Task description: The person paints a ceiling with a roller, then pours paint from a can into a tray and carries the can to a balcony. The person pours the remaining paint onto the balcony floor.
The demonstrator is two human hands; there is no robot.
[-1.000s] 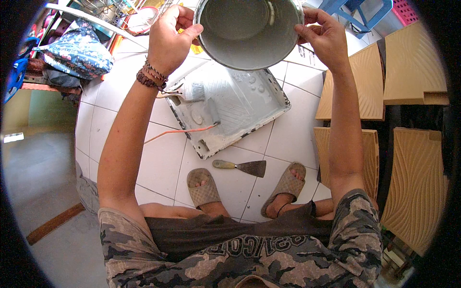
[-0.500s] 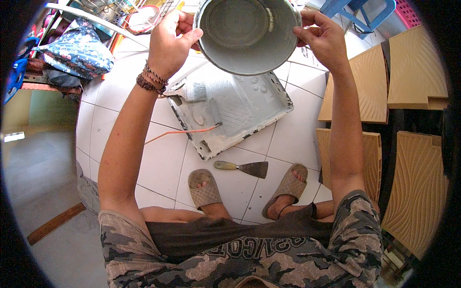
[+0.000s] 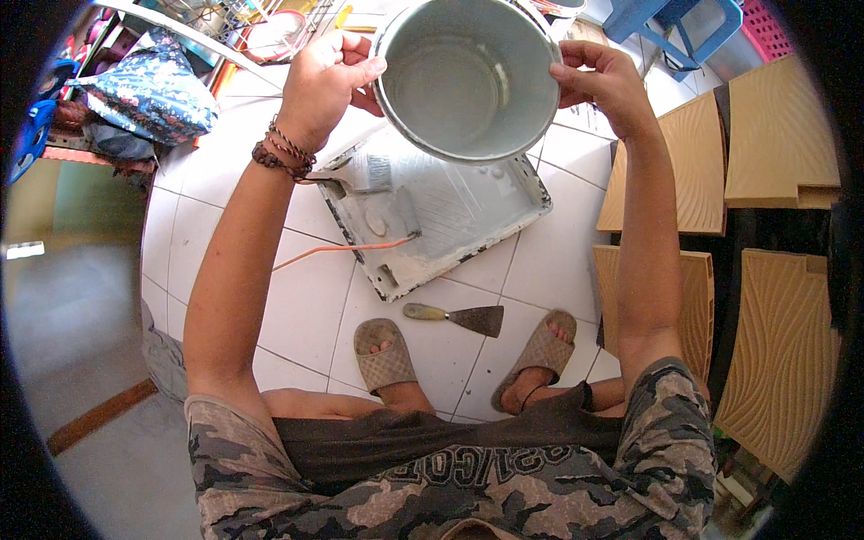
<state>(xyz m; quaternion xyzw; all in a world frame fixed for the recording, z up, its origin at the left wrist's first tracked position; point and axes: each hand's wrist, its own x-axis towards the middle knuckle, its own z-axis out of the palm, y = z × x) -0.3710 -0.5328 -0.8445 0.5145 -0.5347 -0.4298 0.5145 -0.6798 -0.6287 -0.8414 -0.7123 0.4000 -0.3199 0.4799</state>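
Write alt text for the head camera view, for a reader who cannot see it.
A person's left hand and right hand hold a grey metal bucket by its rim, tilted over a paint tray on a white tiled floor. A paint roller lies in the tray, a putty knife between the sandalled feet, and wavy-textured wooden panels at right.

A grey bucket (image 3: 468, 81), its top rim cut off by the frame's upper edge, hides the far end of a paint tray (image 3: 441, 216). The left hand (image 3: 324, 81) covers part of the bucket's outer wall; clutter behind is too small to identify.
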